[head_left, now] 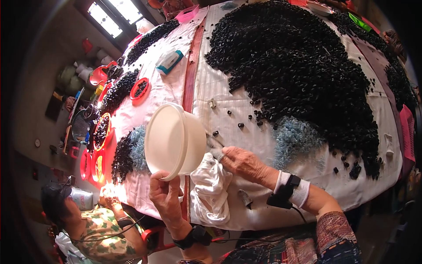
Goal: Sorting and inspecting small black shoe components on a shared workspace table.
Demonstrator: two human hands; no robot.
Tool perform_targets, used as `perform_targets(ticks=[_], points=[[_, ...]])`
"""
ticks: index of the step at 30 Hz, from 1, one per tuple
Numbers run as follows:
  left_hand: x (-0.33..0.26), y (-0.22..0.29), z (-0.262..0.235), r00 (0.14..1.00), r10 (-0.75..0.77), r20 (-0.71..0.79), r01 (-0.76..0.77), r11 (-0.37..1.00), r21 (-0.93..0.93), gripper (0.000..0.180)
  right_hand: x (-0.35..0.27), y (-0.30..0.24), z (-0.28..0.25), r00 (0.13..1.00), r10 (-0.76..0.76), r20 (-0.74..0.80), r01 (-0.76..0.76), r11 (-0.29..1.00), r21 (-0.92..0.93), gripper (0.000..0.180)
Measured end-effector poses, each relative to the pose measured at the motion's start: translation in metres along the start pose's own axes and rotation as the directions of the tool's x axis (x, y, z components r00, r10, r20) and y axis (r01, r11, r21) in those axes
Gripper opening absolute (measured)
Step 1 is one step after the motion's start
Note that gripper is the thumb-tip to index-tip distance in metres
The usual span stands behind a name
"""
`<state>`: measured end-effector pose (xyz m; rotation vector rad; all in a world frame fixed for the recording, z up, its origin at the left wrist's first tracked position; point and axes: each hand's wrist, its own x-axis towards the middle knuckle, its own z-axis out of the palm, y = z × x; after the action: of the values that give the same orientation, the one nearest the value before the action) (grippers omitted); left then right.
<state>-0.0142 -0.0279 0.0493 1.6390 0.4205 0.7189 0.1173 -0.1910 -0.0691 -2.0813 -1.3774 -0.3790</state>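
My left hand (166,193) grips a round whitish plastic tub (195,141) at the bottom of its rim. The tub is tipped on its side, its broad round face turned to the left. Just right of it, my right hand (246,165) is closed, with something thin and greyish at its fingertips, partly hidden behind the tub. A crumpled white cloth (211,193) lies below, between my two hands. To the right is a pile of small clear bluish pieces (296,138), beside a large heap of small black parts (285,57).
A co-worker in a camouflage-patterned top (105,235) sits at the left. Red-rimmed baskets (140,91) and a blue-and-white packet (169,62) lie on the cloth-covered table (176,94). A small grey-tipped object (245,199) lies near the front edge, and a pink basket (407,134) stands far right.
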Motion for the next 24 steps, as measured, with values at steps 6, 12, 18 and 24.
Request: perform_targets(ticks=[6,12,18,24], points=[[0.004,-0.003,-0.003,1.0,0.008,0.004,-0.008,0.998,0.064,0.019,-0.022,0.035,-0.029,0.977,0.21,-0.029,-0.211,0.941,-0.263,0.032],[0.006,-0.008,0.0,1.0,0.014,-0.006,-0.014,0.998,0.06,0.017,-0.015,0.03,-0.052,0.956,0.219,-0.196,-0.272,0.912,-0.308,0.035],[0.001,-0.005,0.005,1.0,0.029,0.002,-0.029,0.998,0.056,0.017,-0.001,0.011,-0.012,0.995,0.079,0.055,-0.073,0.991,-0.116,0.048],[-0.005,0.002,0.006,0.999,0.004,0.036,-0.004,1.0,0.022,0.016,-0.001,0.0,-0.041,0.973,0.229,0.037,-0.223,0.876,0.428,0.052]])
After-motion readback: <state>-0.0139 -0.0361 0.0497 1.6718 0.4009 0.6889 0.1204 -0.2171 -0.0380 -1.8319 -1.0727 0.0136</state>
